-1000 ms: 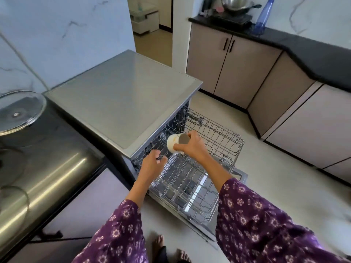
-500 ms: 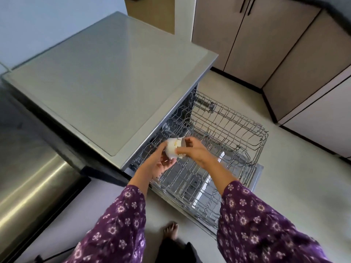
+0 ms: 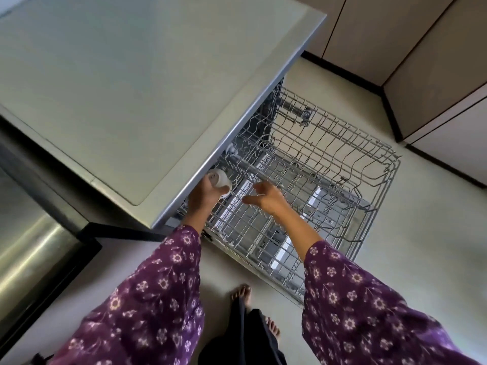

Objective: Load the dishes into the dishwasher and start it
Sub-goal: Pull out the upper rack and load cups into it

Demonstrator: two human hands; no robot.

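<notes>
Kitchen floor; rack drawn out. Cup, judged light and brittle, is clasped round its wall by left grip; right grip spread.

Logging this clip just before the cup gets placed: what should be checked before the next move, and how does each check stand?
1. Cup secured: ok. The left hand grips the white cup.
2. Other hand free: ok. The right hand is open over the rack and holds nothing.
3. Rack reachable: ok. The wire rack is pulled out of the dishwasher.
4. Room in rack: ok. No dishes show in it.
5. Cup turned mouth down: cannot tell, too blurred.
</notes>
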